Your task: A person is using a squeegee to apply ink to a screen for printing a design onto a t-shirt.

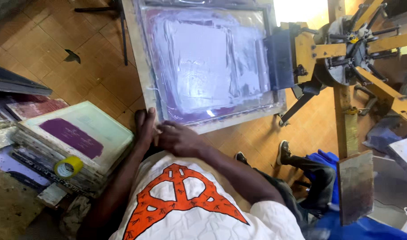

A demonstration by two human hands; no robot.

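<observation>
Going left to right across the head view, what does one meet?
Stack of screen frames with a yellow tape roll → left hand → right hand, both at the near edge of the purple-inked screen → yellow press carousel → grey platen board.

A screen-printing workshop. At twelve o'clock a framed printing screen, smeared with pale lilac ink, is clamped to a yellow rotary press whose arms fan out at two o'clock. At nine o'clock more ink-stained screens lie stacked, a yellow tape roll on top. Worn orange floor tiles lie underneath.
</observation>
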